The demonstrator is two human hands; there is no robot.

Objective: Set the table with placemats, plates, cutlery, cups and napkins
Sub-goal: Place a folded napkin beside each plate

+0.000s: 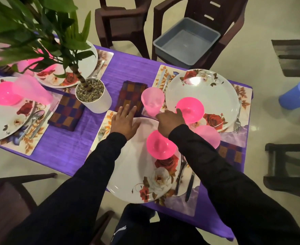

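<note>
My left hand [125,121] lies flat with straight fingers over the far rim of the near floral plate [128,165], its fingertips at the edge of a folded checked napkin [131,94]. My right hand [170,121] is beside the base of an upright pink cup [152,100], fingers curled under and thumb raised; whether it grips the cup is hidden. A pink bowl [160,145] sits on the near plate. The right plate [207,89] bears another pink bowl [189,109]. A second pink cup [209,135] shows behind my right forearm. A fork [101,131] and a knife [189,184] flank the near plate.
A potted plant in a white pot [96,99] stands mid-table. Two more set places lie at the left [4,117]. A grey tub [186,41] rests on a brown chair behind the table. A blue bucket [299,94] stands on the floor at the right.
</note>
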